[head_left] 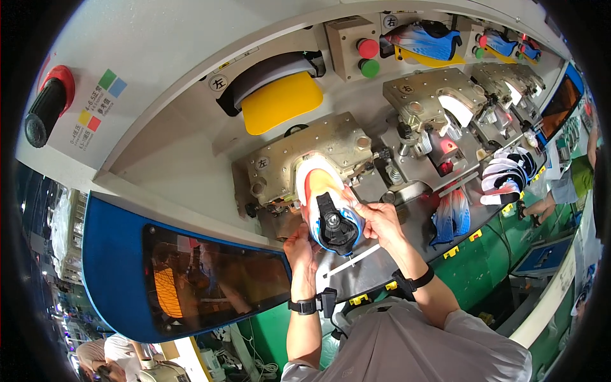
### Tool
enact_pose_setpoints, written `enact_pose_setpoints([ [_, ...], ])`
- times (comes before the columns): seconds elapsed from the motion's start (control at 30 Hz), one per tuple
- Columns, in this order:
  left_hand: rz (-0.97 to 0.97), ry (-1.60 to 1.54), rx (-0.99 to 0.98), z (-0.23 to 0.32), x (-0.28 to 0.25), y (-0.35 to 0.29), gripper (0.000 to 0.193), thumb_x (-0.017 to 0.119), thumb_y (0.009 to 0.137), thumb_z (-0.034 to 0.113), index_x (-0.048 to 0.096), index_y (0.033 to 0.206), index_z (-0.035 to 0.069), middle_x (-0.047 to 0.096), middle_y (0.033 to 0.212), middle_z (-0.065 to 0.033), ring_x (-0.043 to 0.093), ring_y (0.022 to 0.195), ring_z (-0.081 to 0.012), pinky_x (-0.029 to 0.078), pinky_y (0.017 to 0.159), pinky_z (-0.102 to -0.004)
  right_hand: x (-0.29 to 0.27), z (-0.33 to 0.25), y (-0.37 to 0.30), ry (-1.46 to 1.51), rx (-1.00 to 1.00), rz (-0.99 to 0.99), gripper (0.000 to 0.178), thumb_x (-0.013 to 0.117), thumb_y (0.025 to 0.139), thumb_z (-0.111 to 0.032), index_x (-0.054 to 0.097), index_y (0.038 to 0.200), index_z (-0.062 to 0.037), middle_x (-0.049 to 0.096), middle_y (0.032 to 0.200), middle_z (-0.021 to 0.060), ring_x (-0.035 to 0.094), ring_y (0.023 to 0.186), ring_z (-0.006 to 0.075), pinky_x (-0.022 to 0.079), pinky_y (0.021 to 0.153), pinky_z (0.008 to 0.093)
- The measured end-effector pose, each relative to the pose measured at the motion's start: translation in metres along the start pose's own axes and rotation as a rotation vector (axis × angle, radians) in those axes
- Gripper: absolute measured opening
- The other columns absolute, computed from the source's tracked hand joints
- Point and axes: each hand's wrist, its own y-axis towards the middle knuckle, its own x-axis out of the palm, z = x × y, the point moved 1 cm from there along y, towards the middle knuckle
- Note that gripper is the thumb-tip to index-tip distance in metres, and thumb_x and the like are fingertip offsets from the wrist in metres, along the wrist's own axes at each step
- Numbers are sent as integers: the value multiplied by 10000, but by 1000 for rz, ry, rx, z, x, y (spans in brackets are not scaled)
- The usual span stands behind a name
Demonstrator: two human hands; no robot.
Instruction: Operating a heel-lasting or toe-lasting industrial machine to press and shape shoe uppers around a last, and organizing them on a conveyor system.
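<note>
A shoe upper (320,186) in white, orange and blue, with a black inner part, sits against the front of the left metal clamp block (312,149). Its rounded white end is up at the block, and its other end points toward me. On its left edge, my left hand (299,251) pinches the material with bent fingers. From the right side my right hand (382,223) grips the opposite edge between thumb and fingers. Both wrists wear black straps. The fingertips behind the material are partly hidden.
Red and green buttons (368,68) stick out of a box behind. A yellow pad (283,105) hangs above the block. To the right are a second clamp block (433,95), a blue upper (450,216) and several stacked uppers (506,175). A blue-framed window panel (216,280) bounds the left.
</note>
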Motion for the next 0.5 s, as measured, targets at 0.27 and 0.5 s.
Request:
enact_pose_setpoints([
  [0.27,53,-13,-13,2,2,-2,143,608,958,135,589,968,-7,690,836,-129,706,670,-219,609,528,-361,-2,-1,-1,11,-6,-17,291,730,895,-247,664,867,35,554,574,11,498,367,99,259,311,228],
  [0.5,8,25,-7,-1,-5,3,126,601,964,141,606,945,17,695,833,-114,700,650,-204,604,527,-343,-1,6,3,9,-2,-11,309,750,877,-256,673,889,43,556,573,9,507,372,99,259,313,226],
])
